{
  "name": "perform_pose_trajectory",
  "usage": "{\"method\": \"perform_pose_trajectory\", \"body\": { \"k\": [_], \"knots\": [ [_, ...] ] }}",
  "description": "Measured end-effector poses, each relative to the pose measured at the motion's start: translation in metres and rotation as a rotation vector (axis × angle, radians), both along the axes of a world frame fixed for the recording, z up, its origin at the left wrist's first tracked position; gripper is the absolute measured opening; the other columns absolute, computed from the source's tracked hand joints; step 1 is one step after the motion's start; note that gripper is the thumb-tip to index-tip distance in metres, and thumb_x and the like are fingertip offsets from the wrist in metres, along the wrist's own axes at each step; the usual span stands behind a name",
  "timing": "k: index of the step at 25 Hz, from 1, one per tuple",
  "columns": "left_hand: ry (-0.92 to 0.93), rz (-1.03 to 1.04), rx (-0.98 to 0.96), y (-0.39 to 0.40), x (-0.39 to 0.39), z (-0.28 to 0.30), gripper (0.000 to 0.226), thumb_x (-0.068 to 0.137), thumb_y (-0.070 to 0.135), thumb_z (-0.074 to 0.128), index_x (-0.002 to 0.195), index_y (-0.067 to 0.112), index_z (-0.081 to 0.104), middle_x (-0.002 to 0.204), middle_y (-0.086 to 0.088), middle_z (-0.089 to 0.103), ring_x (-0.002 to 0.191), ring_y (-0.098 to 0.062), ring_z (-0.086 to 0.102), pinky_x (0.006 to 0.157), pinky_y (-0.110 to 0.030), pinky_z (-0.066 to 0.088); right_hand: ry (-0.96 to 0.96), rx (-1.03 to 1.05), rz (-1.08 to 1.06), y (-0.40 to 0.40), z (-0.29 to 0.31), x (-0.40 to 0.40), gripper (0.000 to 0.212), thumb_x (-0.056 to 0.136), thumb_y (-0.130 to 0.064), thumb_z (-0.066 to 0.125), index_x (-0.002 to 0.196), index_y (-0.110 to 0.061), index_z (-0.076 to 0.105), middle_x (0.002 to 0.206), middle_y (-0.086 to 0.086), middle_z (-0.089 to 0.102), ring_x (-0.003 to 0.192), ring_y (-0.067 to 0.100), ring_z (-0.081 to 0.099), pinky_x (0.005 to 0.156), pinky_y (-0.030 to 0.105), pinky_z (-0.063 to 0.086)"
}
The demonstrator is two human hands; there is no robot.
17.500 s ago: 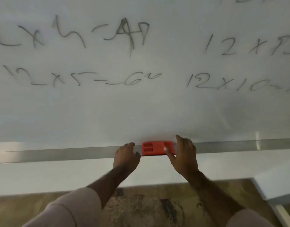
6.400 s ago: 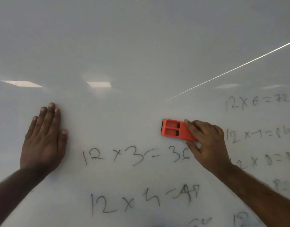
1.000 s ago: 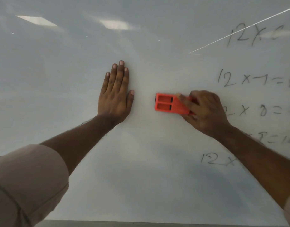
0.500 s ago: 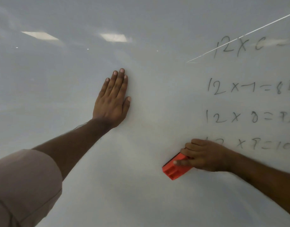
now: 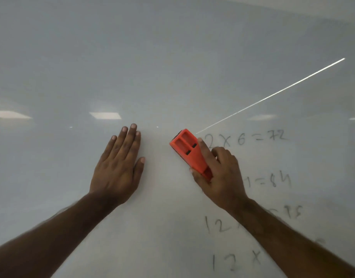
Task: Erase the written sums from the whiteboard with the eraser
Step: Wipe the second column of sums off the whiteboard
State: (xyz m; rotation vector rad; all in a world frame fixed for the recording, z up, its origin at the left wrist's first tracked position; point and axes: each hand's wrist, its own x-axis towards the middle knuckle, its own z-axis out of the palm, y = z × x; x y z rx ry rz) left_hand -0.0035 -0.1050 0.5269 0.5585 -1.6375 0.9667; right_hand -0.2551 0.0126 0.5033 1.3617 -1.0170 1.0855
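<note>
At the far left the whiteboard is bare and grey-white, with pale rectangular reflections of ceiling lights across its middle band. The left forearm rises from the lower left corner to the left hand, which lies flat against the board, released and grasping nothing, fingers together and pointing up, thumb out to the right. Just to its right, apart from it, the orange eraser is pressed against the board, tilted so its upper end leans left; two recessed windows show on its back. The right hand is clenched around the eraser's lower end, thumb along its left edge and fingers wrapped over its right side. A thin bright line of reflected light runs from beside the eraser's top up toward the upper right. Right of the eraser the written sums stand in a column: the top row reads "2 x 6 = 72" with the eraser touching its left end, and the lower rows are partly hidden by the right hand and forearm and somewhat blurred.
</note>
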Motion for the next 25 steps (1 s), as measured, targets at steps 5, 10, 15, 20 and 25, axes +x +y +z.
{"method": "perform_pose_trajectory", "body": {
  "k": [5,10,15,20,25],
  "knots": [
    [0.02,-0.048,0.003,0.013,-0.053,0.033,0.06,0.107,0.034,0.027,0.158,0.003,0.029,0.168,-0.012,0.021,0.156,-0.024,0.017,0.128,-0.034,0.006,-0.081,-0.059,-0.09,-0.02,0.041,0.023,0.068,0.096,-0.051,0.054,0.154,-0.025,0.031,0.093,0.007,0.048,0.078,0.019,0.044,0.066,0.036,0.049],
    [-0.004,-0.014,-0.01,0.008,-0.075,0.033,0.063,0.106,0.037,0.027,0.159,0.003,0.026,0.168,-0.011,0.02,0.156,-0.026,0.019,0.128,-0.033,0.004,-0.034,-0.081,-0.115,-0.026,0.047,-0.003,0.066,0.094,-0.044,0.056,0.153,-0.023,0.037,0.092,0.008,0.046,0.076,0.024,0.046,0.066,0.038,0.046],
    [0.019,0.027,-0.019,0.004,-0.077,0.032,0.064,0.105,0.037,0.029,0.159,0.002,0.026,0.168,-0.012,0.022,0.156,-0.026,0.02,0.128,-0.034,0.006,-0.117,-0.162,-0.125,-0.012,0.055,-0.06,0.064,0.089,-0.041,0.06,0.148,-0.019,0.045,0.087,0.01,0.045,0.069,0.028,0.046,0.061,0.036,0.044],
    [0.042,0.066,-0.015,0.005,-0.079,0.031,0.065,0.105,0.037,0.03,0.158,0.0,0.027,0.167,-0.013,0.022,0.156,-0.027,0.02,0.128,-0.035,0.006,-0.231,-0.207,-0.163,0.007,0.059,-0.131,0.066,0.09,-0.045,0.054,0.15,-0.02,0.043,0.089,0.013,0.045,0.07,0.03,0.048,0.061,0.039,0.048],
    [0.066,0.099,0.034,0.007,-0.083,0.028,0.066,0.105,0.039,0.027,0.16,0.003,0.021,0.169,-0.011,0.017,0.157,-0.024,0.014,0.128,-0.032,0.002,-0.338,-0.217,-0.172,0.017,0.052,-0.177,0.069,0.092,-0.046,0.054,0.152,-0.018,0.037,0.088,0.014,0.044,0.068,0.025,0.043,0.06,0.033,0.043]
  ]
}}
